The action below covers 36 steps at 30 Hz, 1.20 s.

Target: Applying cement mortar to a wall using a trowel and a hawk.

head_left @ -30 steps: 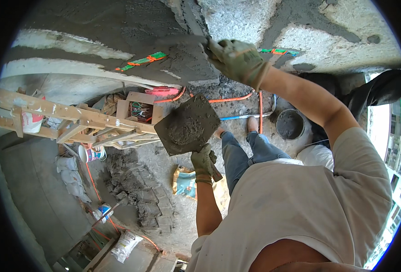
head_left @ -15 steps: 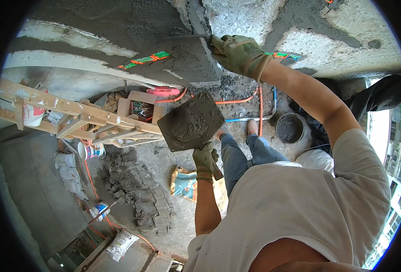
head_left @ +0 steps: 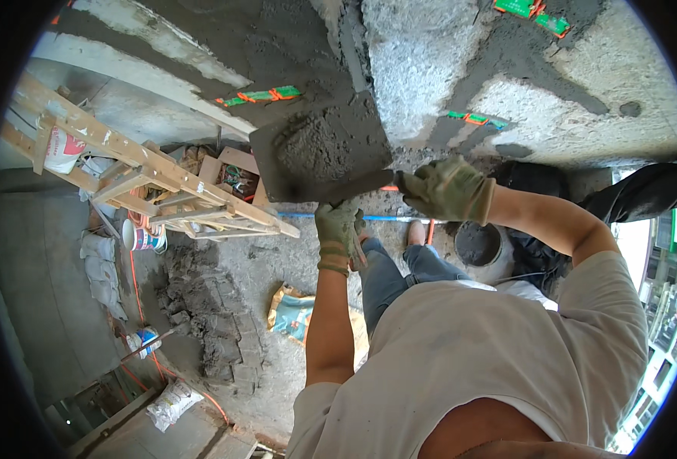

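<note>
Honestly, fingers curled gripping board [head_left: 370, 136] (left hand [head_left: 340, 231]) and trowel [head_left: 365, 186] at its four o'clock (right hand [head_left: 449, 190]), one bump could spill mortar [head_left: 314, 147].

We're on a building site, no question: we've got a half-plastered wall [head_left: 422, 69], a splattered wooden frame [head_left: 177, 172], a big heap of grey mortar [head_left: 208, 314] right on the rough floor [head_left: 265, 268], plus a mix bucket [head_left: 507, 251].
</note>
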Tool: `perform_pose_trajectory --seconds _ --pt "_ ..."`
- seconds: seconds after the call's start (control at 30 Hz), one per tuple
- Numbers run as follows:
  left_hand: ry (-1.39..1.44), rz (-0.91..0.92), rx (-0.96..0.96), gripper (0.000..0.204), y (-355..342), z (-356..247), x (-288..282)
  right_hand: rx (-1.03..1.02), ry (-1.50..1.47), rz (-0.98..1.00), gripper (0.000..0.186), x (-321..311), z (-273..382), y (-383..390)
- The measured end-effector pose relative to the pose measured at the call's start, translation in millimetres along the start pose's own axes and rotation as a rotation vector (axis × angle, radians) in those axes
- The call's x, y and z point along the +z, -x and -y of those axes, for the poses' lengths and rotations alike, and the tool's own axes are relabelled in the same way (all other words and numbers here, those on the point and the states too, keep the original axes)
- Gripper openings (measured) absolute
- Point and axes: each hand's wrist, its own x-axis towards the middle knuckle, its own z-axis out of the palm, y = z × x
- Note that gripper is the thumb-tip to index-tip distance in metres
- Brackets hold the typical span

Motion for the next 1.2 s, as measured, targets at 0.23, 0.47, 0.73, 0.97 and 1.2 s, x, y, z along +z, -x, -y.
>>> perform_pose_trajectory --seconds 0.23,0.47,0.73,0.97,1.2 --pt "-0.355 -0.174 0.832 0.01 15.2 87.2 37.3 0.033 -0.191 -0.479 0.035 -30.4 -1.3 -19.8" --pt "0.078 0.102 0.095 0.012 15.4 -32.5 55.7 0.193 -0.226 -0.261 0.025 -47.7 -29.1 19.2" --pt "-0.043 0.14 0.31 0.01 58.6 40.6 53.2 0.148 -0.155 -0.274 0.036 -65.6 -37.0 23.5" --pt "0.019 0.098 -0.064 0.012 17.0 6.5 73.6 0.376 -1.692 -0.393 0.051 -17.0 -29.9 21.7" --pt "-0.068 0.035 -0.037 0.013 32.9 1.6 70.7 0.589 -2.347 -0.078 0.046 9.8 -14.8 57.2"
